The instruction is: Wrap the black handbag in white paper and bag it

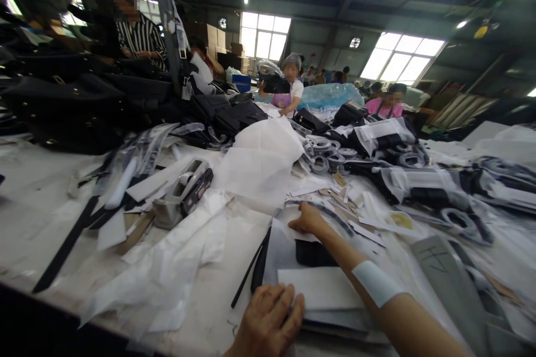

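A black bag point(260, 268) lies in front of me, largely covered by white and translucent wrapping sheets. My left hand point(272, 315) rests on its near left edge, fingers stretched and lying over the border beside a folded white sheet point(320, 284). Farther up, my right hand point(310, 220) has its thumb and bent fingers on a white sheet point(288, 216) at the bag's far end, close to a wrapped coiled strap point(337, 216). A white band point(376, 283) is around my right forearm. A thin black strap point(250, 273) sticks out to the left of the bag.
A grey tape dispenser point(184, 192) stands left on the white table point(37, 206). White sheets point(263, 162) pile up ahead. Wrapped bags with coiled straps point(422, 184) lie right, near a grey marked object point(448, 273). Black bags point(84, 100) heap at left. A co-worker point(288, 89) stands opposite.
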`<state>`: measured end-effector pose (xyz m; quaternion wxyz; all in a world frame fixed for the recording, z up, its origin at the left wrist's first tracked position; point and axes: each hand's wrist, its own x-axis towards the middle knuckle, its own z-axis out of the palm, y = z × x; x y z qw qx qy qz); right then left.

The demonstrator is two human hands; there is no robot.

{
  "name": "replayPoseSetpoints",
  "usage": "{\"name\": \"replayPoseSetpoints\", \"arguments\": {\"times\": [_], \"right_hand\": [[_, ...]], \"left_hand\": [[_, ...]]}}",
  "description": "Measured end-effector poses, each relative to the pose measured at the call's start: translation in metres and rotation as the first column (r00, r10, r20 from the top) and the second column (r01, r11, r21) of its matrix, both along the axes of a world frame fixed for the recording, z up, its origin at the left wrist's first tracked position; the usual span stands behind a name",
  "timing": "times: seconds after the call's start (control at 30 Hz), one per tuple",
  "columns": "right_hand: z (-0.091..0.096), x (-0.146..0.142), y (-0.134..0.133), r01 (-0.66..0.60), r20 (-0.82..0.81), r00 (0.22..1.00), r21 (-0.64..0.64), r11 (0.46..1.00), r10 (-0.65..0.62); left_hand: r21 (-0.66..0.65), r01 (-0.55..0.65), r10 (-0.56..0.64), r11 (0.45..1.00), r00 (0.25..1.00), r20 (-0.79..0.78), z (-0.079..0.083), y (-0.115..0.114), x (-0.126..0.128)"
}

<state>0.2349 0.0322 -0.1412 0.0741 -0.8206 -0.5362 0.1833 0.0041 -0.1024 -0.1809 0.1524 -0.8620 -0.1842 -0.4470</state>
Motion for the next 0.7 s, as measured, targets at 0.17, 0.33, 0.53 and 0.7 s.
{"name": "replayPoseSetpoints", "arguments": {"times": [0.17, 0.33, 0.53, 0.7], "right_hand": [[-0.001, 0.006, 0.0, 0.019, -0.042, 0.999, -0.012, 1.0, -0.02], [0.001, 0.016, -0.001, 0.004, -0.102, 0.995, -0.035, 0.999, -0.008], [0.001, 0.007, -0.008, 0.081, -0.302, 0.951, 0.035, 0.996, -0.067], [0.01, -0.001, -0.018, 0.144, -0.61, 0.788, 0.05, 0.988, -0.084]], "left_hand": [[-0.011, 0.002, -0.002, 1.0, 1.0, -0.009, 0.007, -0.001, -0.002], [-0.042, 0.009, -0.008, 0.999, 1.0, 0.027, 0.006, -0.004, 0.0], [-0.056, -0.006, 0.009, 0.998, 0.999, 0.05, 0.002, -0.005, 0.002], [-0.056, -0.005, 0.008, 0.998, 0.998, 0.055, 0.001, -0.005, 0.002]]}}
